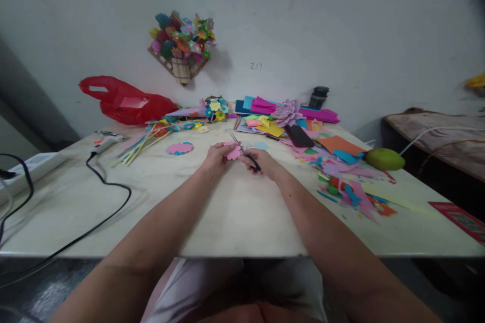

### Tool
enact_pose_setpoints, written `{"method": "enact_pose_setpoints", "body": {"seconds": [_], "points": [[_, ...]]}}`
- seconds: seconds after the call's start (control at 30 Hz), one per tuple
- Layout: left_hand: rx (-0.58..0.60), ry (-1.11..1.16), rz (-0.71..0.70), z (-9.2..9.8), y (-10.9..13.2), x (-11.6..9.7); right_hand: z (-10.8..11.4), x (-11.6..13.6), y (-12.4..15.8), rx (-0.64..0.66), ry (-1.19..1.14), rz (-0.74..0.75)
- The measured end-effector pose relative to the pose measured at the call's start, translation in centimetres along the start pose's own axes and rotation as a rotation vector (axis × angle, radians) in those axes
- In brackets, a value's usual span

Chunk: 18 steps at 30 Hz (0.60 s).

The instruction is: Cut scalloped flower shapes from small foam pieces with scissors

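Observation:
My left hand [215,155] is closed on a small pink scalloped paper piece [233,152], held just above the white table [242,212]. Close beside it, my right hand [262,161] grips black-handled scissors [246,152], whose blades point up and left into the pink piece. A finished pink and blue paper flower shape [179,148] lies flat on the table to the left of my hands.
Coloured paper sheets and scraps [341,171] cover the right side, with a black phone [299,136] and a green round object [384,159]. A glue gun [106,140] with black cord, coloured sticks [140,145], a red plastic bag [125,101] and paper flowers [214,108] sit left and back.

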<state>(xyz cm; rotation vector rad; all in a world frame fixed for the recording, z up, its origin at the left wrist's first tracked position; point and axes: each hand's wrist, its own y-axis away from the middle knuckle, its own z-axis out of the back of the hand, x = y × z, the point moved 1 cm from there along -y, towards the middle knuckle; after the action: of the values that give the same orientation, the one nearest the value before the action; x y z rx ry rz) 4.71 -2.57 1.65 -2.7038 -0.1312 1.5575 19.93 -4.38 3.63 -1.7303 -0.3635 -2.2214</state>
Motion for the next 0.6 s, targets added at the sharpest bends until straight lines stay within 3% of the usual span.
{"method": "enact_pose_setpoints", "body": {"seconds": [0.6], "points": [[0.017,0.017,-0.008,0.16,-0.13,0.11,0.09,-0.42,-0.33,0.013,-0.047,0.022]]}}
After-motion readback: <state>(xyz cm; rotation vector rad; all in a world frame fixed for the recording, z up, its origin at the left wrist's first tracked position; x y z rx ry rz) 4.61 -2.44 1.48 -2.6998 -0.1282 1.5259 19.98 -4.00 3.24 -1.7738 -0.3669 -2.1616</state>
